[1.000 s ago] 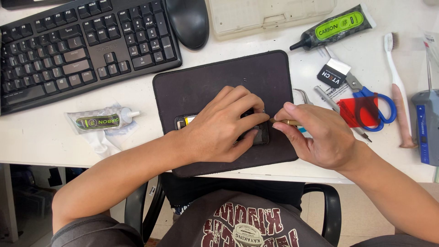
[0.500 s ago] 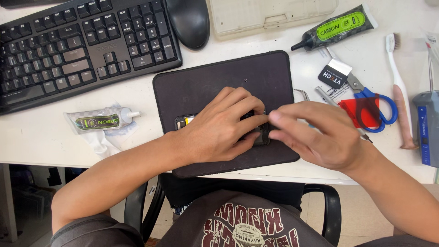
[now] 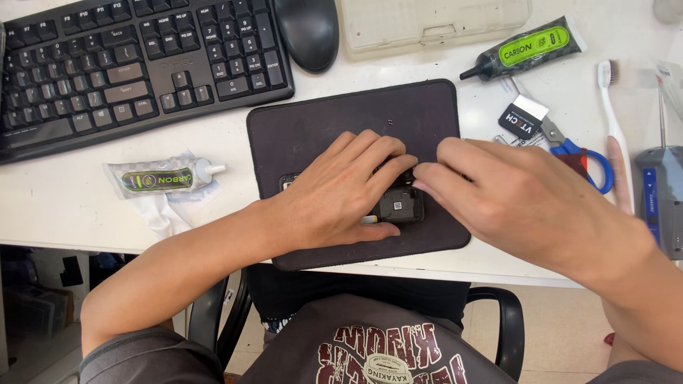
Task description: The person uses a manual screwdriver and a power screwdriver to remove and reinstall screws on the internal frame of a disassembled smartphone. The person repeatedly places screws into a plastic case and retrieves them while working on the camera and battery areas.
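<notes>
Small dark device (image 3: 398, 206) is pinned under left hand (image 3: 341, 192) fingers, pinched by right hand (image 3: 512, 199) fingertips; slip risked if pressure is uneven.

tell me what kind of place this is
Probably a small electronics repair desk: both hands work on an opened phone on a dark mat, with glue tubes, scissors and a keyboard around.

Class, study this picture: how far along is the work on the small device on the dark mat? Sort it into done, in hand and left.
Done: the small dark device lies opened on the mat, its inner parts showing. In hand: the left hand pins it down while the right hand works with its fingertips at its top edge. Left: the device is not closed up; the glue tube and scissors lie untouched.
</notes>
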